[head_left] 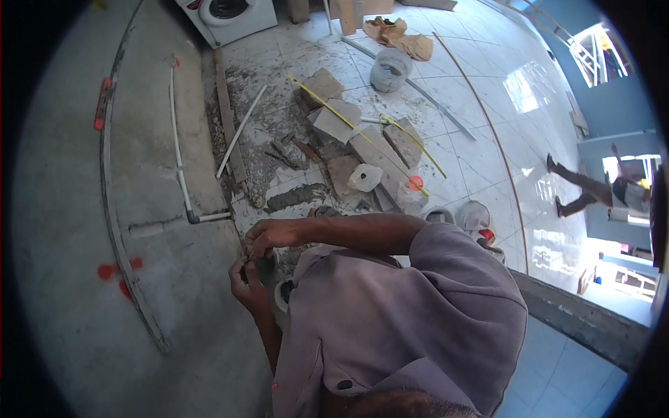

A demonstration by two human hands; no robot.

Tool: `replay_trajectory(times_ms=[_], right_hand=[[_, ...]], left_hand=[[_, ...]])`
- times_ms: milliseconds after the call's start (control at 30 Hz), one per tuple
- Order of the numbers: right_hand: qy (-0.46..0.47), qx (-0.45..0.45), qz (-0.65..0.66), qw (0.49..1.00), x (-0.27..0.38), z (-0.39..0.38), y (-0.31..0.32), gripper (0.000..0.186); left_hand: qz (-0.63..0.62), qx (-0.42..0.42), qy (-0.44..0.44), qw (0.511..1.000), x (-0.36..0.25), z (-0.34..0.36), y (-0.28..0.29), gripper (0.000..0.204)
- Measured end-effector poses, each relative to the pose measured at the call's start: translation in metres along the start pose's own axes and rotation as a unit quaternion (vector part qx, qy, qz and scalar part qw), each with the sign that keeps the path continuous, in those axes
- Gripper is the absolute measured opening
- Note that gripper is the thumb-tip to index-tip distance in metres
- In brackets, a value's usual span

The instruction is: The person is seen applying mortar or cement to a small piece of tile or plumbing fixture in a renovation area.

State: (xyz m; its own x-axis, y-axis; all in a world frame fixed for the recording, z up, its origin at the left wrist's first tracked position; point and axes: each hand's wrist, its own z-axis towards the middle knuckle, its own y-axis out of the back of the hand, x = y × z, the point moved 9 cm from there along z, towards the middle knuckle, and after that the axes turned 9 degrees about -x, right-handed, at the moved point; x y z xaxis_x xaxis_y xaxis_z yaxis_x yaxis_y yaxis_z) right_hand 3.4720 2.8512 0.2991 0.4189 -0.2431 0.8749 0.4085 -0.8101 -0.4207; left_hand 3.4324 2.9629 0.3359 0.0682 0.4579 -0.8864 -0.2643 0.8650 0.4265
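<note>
My right hand and my left hand meet close to the grey cement wall, fingers pinched together. Whatever they hold between the fingertips is too small or hidden to make out. Just above them ends a white pipe, which runs along the wall and turns at a grey elbow. Beside my left wrist, a white-rimmed bucket is partly covered by my shirt.
Stone slabs, a yellow folding rule and rubble lie on the tiled floor. Beyond them stand a clear bucket and a white washing machine. A red level is by the wall strip. Another person walks at far right.
</note>
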Motion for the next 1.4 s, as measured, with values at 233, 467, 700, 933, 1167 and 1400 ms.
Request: replay_trajectory(times_ms=[233, 467, 700, 933, 1167, 1400], right_hand=[[0.038, -0.105, 0.072, 0.991, 0.015, -0.009, 0.027, 0.004], [0.198, -0.055, -0.067, 0.976, 0.069, -0.034, 0.033, 0.016], [0.102, -0.134, -0.091, 0.981, 0.062, -0.043, 0.074, 0.027], [0.178, -0.005, -0.166, 0.970, 0.059, -0.057, 0.065, 0.028], [0.108, -0.106, -0.052, 0.987, 0.060, -0.057, 0.091, 0.024], [0.127, -0.001, -0.015, 0.992, 0.063, -0.065, 0.084, 0.032]], left_hand=[[-0.022, 0.021, 0.104, 0.994, -0.021, 0.015, -0.031, 0.021], [-0.025, 0.057, 0.111, 0.992, -0.012, 0.029, -0.059, 0.025], [-0.020, 0.103, 0.082, 0.991, 0.021, 0.041, -0.088, 0.021], [0.068, 0.136, -0.022, 0.988, -0.002, 0.039, -0.112, 0.017], [-0.005, 0.162, 0.111, 0.981, 0.014, 0.034, -0.132, 0.015], [0.125, 0.220, 0.079, 0.964, 0.087, 0.025, -0.131, 0.020]])
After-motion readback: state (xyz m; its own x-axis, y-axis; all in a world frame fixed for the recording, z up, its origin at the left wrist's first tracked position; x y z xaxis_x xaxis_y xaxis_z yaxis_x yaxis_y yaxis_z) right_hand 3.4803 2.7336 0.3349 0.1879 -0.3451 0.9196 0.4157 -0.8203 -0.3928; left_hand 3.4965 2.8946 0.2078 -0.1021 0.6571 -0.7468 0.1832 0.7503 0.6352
